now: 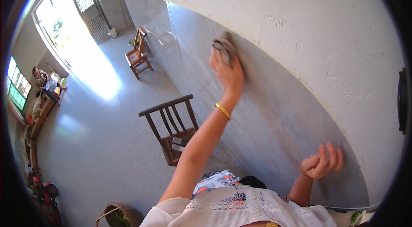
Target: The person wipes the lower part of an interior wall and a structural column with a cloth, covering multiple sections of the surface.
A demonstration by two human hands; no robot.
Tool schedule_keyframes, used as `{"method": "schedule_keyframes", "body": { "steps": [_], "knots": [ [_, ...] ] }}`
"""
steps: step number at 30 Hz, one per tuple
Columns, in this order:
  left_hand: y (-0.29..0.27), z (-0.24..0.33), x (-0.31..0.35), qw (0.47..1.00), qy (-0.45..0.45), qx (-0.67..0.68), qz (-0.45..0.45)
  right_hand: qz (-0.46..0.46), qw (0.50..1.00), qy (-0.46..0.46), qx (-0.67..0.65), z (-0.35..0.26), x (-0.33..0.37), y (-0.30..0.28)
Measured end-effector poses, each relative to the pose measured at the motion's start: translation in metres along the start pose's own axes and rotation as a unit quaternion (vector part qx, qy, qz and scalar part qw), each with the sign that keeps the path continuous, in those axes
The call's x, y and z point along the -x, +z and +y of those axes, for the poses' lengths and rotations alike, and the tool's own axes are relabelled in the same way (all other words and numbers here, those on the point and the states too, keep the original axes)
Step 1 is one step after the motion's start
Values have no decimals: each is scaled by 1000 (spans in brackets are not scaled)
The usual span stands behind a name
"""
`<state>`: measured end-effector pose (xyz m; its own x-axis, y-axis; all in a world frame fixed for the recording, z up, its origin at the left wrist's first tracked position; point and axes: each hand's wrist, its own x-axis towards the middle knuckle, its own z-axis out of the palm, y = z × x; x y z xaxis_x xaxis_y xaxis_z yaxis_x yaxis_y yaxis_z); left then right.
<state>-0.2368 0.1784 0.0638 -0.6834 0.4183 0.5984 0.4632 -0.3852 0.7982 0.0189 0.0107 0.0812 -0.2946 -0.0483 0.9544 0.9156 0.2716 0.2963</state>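
My left hand [227,70] is stretched up against the grey tiled part of the wall [274,115], fingers closed round a crumpled grey rag [224,47] that's pressed flat on the tiles, just under where the white plaster [300,17] starts. Gold bangle [222,110] on that wrist. My right hand [322,162] is lower down, near the tiles, grip loosely curled and holding nothing. Behind me there's a dark wooden chair [171,130] on the floor [98,141], another chair [138,55] further off by the wall, and a person sitting over by the window [17,85].
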Motion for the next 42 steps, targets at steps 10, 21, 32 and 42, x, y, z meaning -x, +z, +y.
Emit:
{"method": "schedule_keyframes", "body": {
  "steps": [10,21,32,42],
  "knots": [
    [-23,47,133,898,405,55,-161,-6,998,14,-58,1,6,-8],
    [-7,26,56,969,245,24,-16,-15,986,25,-166,4,1,-10],
    [9,-52,-84,991,128,-8,30,-27,952,23,-304,-59,-40,67],
    [19,-122,-205,997,52,-14,55,-50,996,-24,-63,-68,-40,97]
  ]
}}
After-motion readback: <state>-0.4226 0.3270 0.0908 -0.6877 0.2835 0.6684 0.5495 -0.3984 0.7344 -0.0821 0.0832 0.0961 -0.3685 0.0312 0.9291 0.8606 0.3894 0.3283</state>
